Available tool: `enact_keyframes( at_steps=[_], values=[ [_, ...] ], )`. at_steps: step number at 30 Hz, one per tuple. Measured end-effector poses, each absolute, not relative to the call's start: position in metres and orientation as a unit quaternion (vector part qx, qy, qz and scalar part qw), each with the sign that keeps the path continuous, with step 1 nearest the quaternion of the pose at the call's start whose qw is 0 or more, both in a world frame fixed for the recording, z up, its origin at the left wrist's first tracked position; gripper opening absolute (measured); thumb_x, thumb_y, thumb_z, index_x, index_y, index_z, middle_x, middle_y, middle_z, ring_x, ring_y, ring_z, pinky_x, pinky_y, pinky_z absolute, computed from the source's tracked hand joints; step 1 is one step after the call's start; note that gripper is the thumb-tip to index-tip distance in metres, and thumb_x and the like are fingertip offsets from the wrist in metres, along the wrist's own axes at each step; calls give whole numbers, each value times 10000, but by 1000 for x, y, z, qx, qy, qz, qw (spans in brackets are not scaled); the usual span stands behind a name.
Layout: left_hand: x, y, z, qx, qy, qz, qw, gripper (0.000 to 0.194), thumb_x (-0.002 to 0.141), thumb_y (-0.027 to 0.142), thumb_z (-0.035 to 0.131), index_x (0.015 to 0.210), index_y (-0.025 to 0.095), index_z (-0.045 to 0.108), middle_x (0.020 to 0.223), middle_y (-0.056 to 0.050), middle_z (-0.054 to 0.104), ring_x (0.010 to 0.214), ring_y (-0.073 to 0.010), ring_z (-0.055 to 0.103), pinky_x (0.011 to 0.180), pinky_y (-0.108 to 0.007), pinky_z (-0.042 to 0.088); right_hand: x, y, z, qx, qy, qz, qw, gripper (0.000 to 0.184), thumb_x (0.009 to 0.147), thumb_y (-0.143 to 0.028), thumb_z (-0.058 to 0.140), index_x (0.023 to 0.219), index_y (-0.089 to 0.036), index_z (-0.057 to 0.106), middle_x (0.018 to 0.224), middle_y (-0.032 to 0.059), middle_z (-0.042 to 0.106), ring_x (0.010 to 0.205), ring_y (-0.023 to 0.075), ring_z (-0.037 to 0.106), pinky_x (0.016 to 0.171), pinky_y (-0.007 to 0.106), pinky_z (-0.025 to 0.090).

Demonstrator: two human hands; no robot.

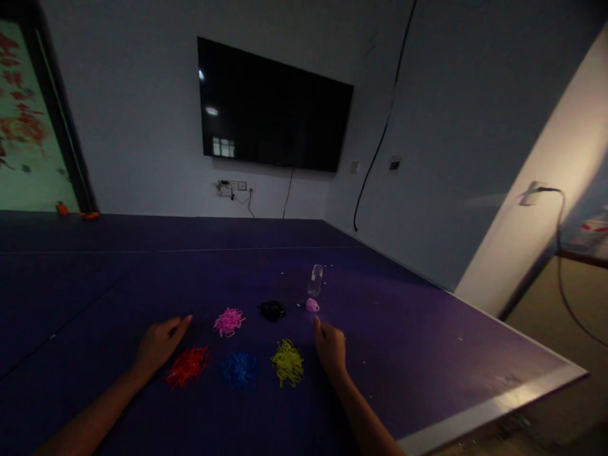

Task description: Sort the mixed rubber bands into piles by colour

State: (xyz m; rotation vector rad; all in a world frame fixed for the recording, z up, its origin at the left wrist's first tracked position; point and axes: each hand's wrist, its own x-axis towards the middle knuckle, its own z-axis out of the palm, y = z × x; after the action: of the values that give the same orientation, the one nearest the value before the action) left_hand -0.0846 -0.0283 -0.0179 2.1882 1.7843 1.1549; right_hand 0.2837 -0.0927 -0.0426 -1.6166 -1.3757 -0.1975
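Note:
My left hand [160, 342] rests at the left, loosely closed, one digit pointing forward and nothing visible in it. Right by it lies a red pile [189, 366] of thin strands that look like rubber bands. A pink pile [228, 322], a black pile [272, 310], a blue pile [240, 370] and a yellow pile [287, 363] lie between my hands. On the right, my right hand [330, 343] is curled into a fist with the thumb forward, nothing visible in it. Just beyond its thumb sits a small pink object [312, 305], and behind that a clear plastic bottle [315, 280].
Everything lies on a wide dark purple table [142, 272] with a pale edge at the right. A television [275, 107] hangs on the far wall above sockets [232, 186]. A black cable [380, 139] dangles by the right wall. Small white specks dot the tabletop.

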Motion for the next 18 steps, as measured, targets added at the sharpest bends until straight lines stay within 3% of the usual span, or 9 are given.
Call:
enact_keyframes(
  at_steps=[9, 18],
  values=[
    [-84, -28, -17, 720, 577, 384, 49, 474, 771, 544, 366, 451, 195, 347, 413, 54, 286, 401, -105, 339, 456, -217, 230, 284, -91, -44, -667, -571, -82, 472, 627, 881, -572, 277, 428, -162, 418, 378, -6, 387, 379, 81, 305, 412, 247, 160],
    [-81, -28, -17, 727, 571, 380, 36, 480, 779, 541, 348, 444, 197, 346, 399, 52, 286, 396, -107, 334, 456, -217, 222, 288, -92, -45, -656, -574, -63, 485, 596, 868, -580, 282, 434, -179, 360, 392, -25, 317, 406, 88, 290, 407, 246, 156]
  ],
)
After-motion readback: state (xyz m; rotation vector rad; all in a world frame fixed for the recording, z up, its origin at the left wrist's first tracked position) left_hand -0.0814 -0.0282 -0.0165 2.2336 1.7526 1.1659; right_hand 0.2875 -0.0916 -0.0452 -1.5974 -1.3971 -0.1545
